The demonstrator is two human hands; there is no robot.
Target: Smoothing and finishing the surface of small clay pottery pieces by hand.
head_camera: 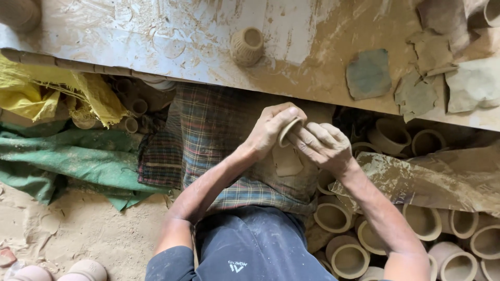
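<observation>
My left hand and my right hand meet over my lap, both wrapped around a small clay cup. The left hand's fingers curl over the cup's rim from the left. Fingers of the right hand press on its side from the right. Only part of the cup's rim shows between the fingers. Both hands are smeared with clay. A checked cloth covers my lap beneath them.
A clay-smeared board lies across the top, with one ribbed clay cup and flat clay scraps on it. Several unfired clay cups crowd the lower right. Green cloth and yellow cloth lie at the left.
</observation>
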